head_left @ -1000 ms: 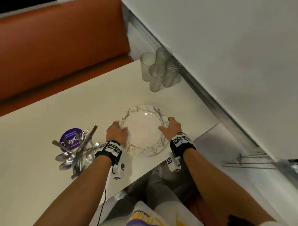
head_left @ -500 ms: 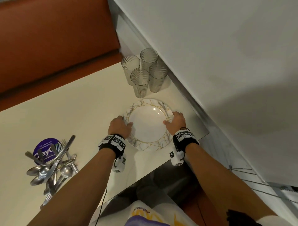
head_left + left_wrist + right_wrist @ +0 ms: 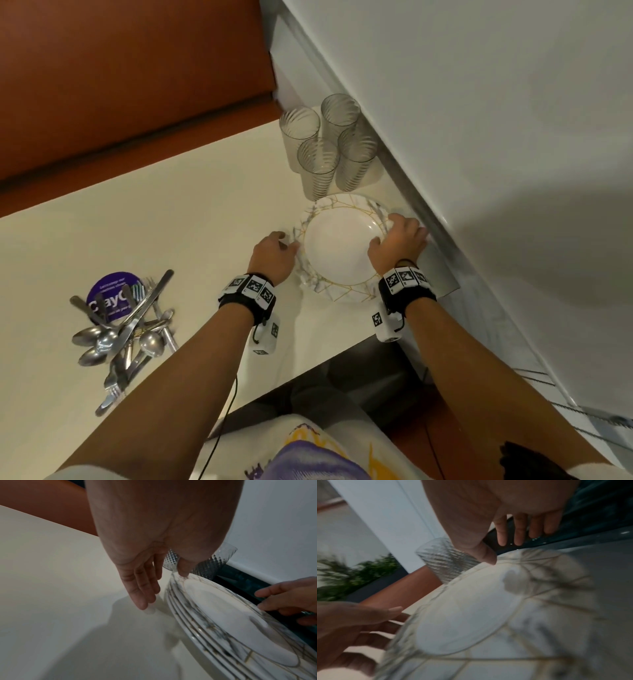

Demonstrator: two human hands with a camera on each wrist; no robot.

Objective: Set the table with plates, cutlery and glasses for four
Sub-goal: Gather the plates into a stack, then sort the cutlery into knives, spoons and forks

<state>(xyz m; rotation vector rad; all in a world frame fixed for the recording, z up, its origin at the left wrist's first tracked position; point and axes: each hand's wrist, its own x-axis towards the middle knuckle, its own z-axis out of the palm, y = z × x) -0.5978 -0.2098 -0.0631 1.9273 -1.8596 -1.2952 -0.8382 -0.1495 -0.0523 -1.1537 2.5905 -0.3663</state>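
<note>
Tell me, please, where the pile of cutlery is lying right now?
In the head view the cutlery lies heaped on the table's left part, partly over a purple round sticker, left of the left hand.

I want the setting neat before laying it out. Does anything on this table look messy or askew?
Yes: the cutlery lies in a crossed, tangled heap over a purple coaster on the table. The plate stack and four glasses look orderly.

Glossy ceramic plates [image 3: 337, 294], ribbed clear glasses [image 3: 318, 164], shiny metal cutlery [image 3: 120, 334]
</note>
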